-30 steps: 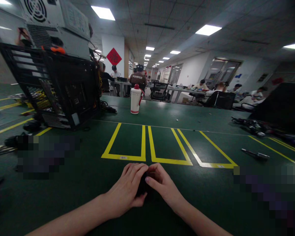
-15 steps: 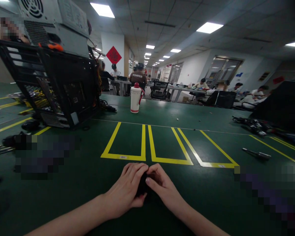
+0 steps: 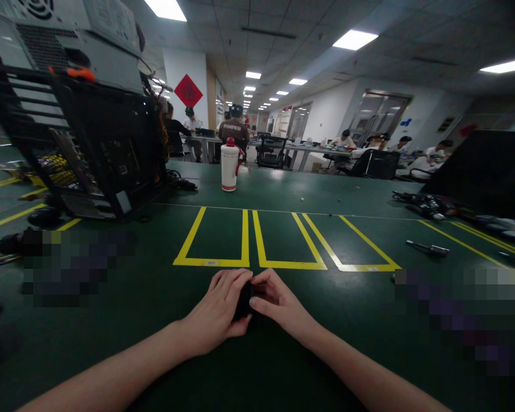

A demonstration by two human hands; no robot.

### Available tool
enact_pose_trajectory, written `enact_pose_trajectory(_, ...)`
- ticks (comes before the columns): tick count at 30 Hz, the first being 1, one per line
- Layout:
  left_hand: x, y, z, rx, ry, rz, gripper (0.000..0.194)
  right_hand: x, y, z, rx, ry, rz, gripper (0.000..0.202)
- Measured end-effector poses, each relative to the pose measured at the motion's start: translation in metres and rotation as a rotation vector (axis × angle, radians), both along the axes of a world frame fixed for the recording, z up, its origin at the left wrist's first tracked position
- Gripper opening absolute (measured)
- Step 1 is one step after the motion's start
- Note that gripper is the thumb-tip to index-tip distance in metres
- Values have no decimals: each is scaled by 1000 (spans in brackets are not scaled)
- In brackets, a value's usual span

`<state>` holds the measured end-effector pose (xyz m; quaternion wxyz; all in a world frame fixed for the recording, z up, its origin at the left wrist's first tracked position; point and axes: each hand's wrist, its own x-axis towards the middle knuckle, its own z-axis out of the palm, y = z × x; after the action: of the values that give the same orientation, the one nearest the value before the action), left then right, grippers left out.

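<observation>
Starting way over left, well beyond the fingers (image 3: 230, 281), there's a black computer case (image 3: 124, 154) on the green bench (image 3: 326, 191), with a grey metal box (image 3: 114, 60) stacked on top and something orange (image 3: 80, 74) up there too. Nearer, left of the fingers, a patch is pixelated out so I can't tell what's in it. Some black cables (image 3: 182, 182) lie by the right side of the case.

Next, three yellow tape outlines (image 3: 217, 262) sit just past the fingertips. The left hand (image 3: 210, 312) is curled round a small black thing (image 3: 244, 302), thumb on the near side and the rest draped over the far side. A white bottle (image 3: 229, 169) with a red cap stands upright well beyond the fingers, a touch left. The black thing is right between the two hands, mostly covered, so no clue what it is. The right hand (image 3: 285, 306) grips it from the other side with thumb and index finger.

Well right of the fingers there's a screwdriver (image 3: 433, 250), then a dark tangle of cables (image 3: 423, 205) farther out, then a big black slab (image 3: 484, 171) at the edge.
</observation>
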<state>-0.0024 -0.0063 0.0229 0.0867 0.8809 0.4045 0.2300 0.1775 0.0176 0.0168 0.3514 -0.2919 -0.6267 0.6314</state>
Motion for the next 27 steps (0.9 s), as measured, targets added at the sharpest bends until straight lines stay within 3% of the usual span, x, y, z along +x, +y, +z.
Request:
enact_pose_trajectory(5,0,0,2,2,-6,-12,64,-4,2,0,48,-24,-97,18)
enact_pose_trajectory(15,0,-3,3,-32,-8,-3,63,5,6,2,-24,-3,71,33)
enact_pose_trajectory(21,2,-10,5,-65,-18,-29,63,4,-3,3,30,-28,-34,16)
enact_pose_trajectory(27,3,-14,4,-53,-17,-38,63,5,0,10,-13,-119,-12,24)
